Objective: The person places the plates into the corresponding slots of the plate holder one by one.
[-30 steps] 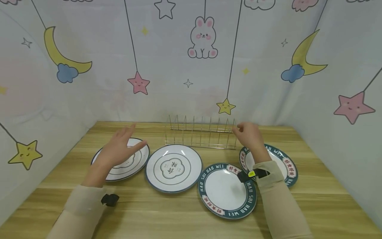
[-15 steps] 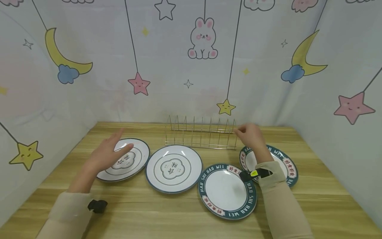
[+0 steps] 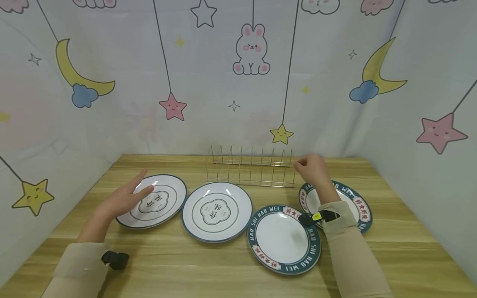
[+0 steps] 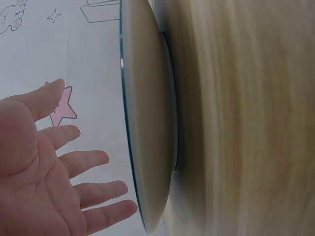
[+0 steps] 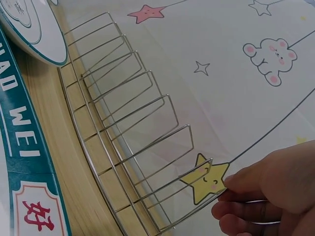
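Observation:
My left hand is over the left edge of a white plate, fingers extended. In the left wrist view the palm and spread fingers of that hand hold nothing, beside the plate seen edge-on. A wire rack stands behind the plates. At its right end is my right hand; in the right wrist view the thumb and index finger of this hand pinch the end wire of the rack, the other fingers curled.
A second white plate lies right of the first. Two green-rimmed plates follow: one nearer the front, the other partly under my right forearm. A patterned curtain hangs behind the wooden table.
My left hand has moved left and slightly down, uncovering more of the left white plate. My right hand stays almost still at the rack's end.

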Demonstrator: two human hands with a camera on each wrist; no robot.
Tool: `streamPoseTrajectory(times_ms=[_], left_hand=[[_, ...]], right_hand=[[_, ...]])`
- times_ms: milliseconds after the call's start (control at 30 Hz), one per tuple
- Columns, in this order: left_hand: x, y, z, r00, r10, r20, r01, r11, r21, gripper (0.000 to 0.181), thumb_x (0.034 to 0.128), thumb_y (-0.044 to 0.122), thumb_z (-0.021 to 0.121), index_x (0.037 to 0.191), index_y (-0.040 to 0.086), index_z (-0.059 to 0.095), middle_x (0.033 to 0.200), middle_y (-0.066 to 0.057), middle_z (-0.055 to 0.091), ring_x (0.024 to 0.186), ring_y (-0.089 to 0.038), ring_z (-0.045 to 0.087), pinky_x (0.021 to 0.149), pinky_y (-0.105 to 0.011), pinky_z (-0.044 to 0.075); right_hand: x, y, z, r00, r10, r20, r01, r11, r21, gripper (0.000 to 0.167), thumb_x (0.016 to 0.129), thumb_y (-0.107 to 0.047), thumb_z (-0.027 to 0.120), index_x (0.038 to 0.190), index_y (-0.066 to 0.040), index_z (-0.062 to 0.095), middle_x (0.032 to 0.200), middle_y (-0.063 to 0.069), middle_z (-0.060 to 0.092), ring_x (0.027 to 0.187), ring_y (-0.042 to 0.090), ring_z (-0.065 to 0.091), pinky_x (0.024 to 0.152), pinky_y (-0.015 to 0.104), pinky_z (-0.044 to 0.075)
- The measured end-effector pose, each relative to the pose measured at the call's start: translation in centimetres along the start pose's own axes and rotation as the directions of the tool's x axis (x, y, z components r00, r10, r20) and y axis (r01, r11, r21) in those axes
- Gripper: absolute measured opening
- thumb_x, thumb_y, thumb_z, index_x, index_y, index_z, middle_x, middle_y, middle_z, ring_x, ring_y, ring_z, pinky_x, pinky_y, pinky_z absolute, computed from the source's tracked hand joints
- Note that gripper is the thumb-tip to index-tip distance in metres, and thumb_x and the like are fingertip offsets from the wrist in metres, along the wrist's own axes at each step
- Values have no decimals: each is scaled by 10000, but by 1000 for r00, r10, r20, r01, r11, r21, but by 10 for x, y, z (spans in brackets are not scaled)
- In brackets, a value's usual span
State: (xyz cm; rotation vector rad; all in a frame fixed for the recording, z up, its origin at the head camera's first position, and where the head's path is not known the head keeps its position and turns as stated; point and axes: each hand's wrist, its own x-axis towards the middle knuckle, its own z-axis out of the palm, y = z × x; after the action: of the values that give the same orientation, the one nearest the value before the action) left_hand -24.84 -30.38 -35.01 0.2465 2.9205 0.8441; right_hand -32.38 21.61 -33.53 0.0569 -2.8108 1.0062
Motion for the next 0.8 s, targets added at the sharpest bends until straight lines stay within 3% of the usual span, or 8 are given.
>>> streamPoseTrajectory(times_ms=[267,433,633,800], left_hand=[[0,-1,1,998,-46,36,46,999,-14,905,1002,591,413,1564,6,11,1551,-361,81,1366,-608,120,1066,-746,165],[1,0,2,999,-26,42,27,1000,-13,905,995,557,474,1548,-51,93,1546,-362,122,1377,-588,129,1080,-727,171],[4,-4,8,996,-52,66,49,998,36,867,988,555,492,1542,-36,183,1513,-379,210,1354,-594,199,1067,-724,226],[5,-6,11,990,-85,111,82,996,35,837,994,544,489,1538,-28,212,1480,-391,272,1104,-446,593,1024,-710,324]], right_hand=[[1,2,5,999,-18,-37,19,1000,9,278,1007,-188,536,1075,23,704,998,168,672,894,295,587,778,431,540],[2,4,5,999,-18,-45,18,1000,-5,283,1007,-188,524,1064,22,706,978,163,670,874,292,581,753,421,535],[1,3,6,998,-20,-63,19,1000,-20,280,1003,-194,539,1052,25,708,960,162,676,865,299,589,756,430,538],[2,3,6,998,-15,-57,14,1000,-13,286,1004,-196,541,1058,30,707,961,163,674,860,296,584,747,421,535]])
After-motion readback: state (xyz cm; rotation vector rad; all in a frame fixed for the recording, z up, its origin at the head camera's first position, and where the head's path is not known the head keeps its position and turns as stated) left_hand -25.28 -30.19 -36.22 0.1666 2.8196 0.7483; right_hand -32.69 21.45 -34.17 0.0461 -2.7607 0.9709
